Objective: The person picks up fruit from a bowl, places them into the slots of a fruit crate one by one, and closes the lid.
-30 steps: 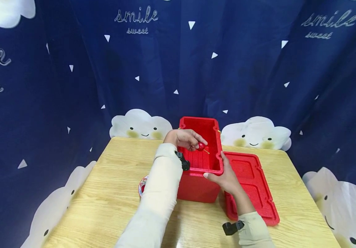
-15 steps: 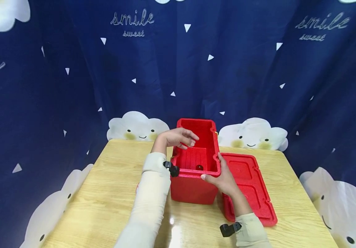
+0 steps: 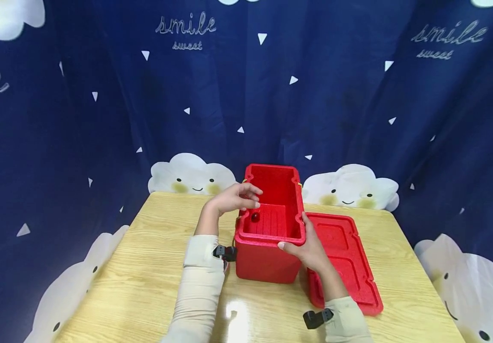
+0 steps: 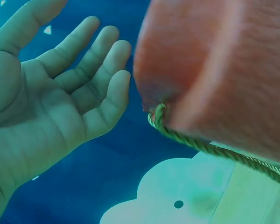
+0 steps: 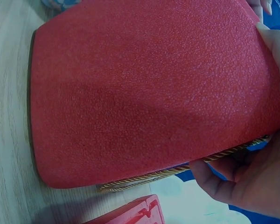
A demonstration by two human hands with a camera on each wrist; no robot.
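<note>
A red foam box without its lid stands in the middle of the wooden table. On its floor, toward the left wall, lies a dark red cherry. Over the box's left rim hovers my left hand, fingers loosely bent and apart; the left wrist view shows the palm holding nothing. My right hand grips the near right corner of the box, thumb on the front rim and fingers along the right side. A twisted gold cord runs along that side.
The red lid lies flat on the table to the right of the box. A plate is mostly hidden behind my left sleeve. A blue curtain with clouds hangs behind the table.
My left hand has let go of the cherry inside the box and moved back left toward the rim. The cherry has rolled left across the floor. My right hand keeps its grip.
</note>
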